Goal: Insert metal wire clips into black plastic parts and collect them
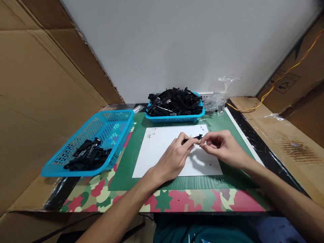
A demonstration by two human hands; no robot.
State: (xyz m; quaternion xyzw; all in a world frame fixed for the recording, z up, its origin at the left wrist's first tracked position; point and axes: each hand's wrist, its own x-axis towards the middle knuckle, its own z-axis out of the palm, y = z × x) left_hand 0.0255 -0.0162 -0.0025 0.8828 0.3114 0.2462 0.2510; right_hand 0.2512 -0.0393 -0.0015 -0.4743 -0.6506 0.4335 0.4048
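Observation:
My left hand (173, 156) pinches a small black plastic part (194, 137) above a white sheet of paper (162, 152). My right hand (222, 146) is just right of it, its fingertips closed on a tiny silvery metal piece (205, 143) close to the black part's end. A few small metal pieces (151, 134) lie on the sheet's far left corner.
A blue basket (174, 118) heaped with black parts stands behind the sheet. A second blue basket (101, 141) with fewer black parts sits at left, tilted. Clear plastic bags (215, 101) lie at back right. Cardboard walls flank the green mat (227, 125).

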